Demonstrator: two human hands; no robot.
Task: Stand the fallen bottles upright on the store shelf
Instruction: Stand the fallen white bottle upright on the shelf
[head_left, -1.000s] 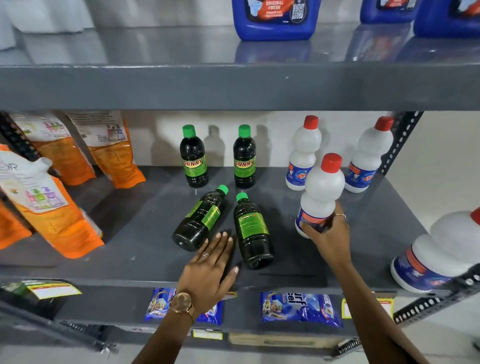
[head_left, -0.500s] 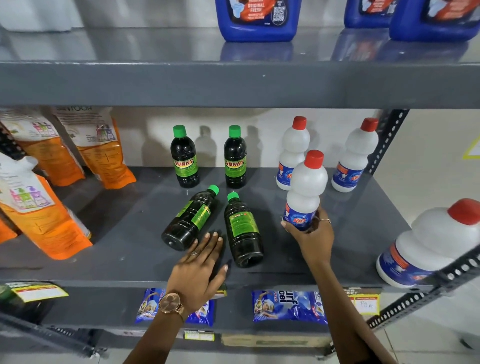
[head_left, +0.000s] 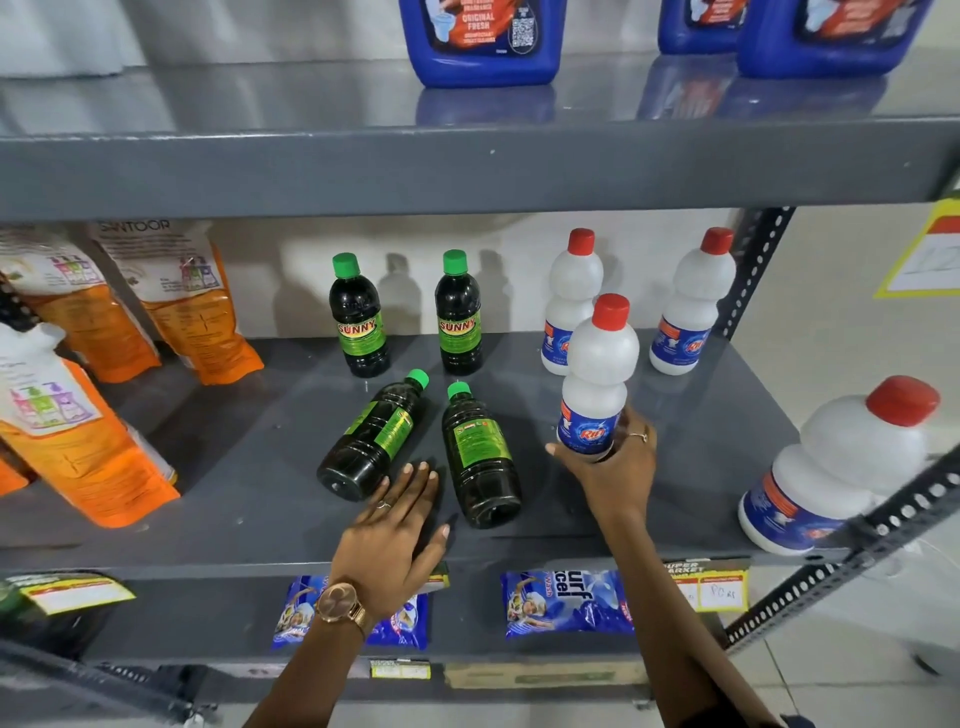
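At frame centre-right, the right hand (head_left: 610, 467) is gripping a white bottle (head_left: 597, 384) upright; the left hand (head_left: 397, 530), fingers spread, is lying between two fallen dark bottles (head_left: 376, 436).

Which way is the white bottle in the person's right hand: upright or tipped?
Upright: the white bottle has its red cap on top, with the right hand around its base.

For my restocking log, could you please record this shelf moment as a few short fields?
Lying down: two dark bottles, left and right, green caps toward the back
Standing dark bottles: two
Right hand: grips a white bottle, upright
Left hand: open, flat on the shelf, between the fallen bottles
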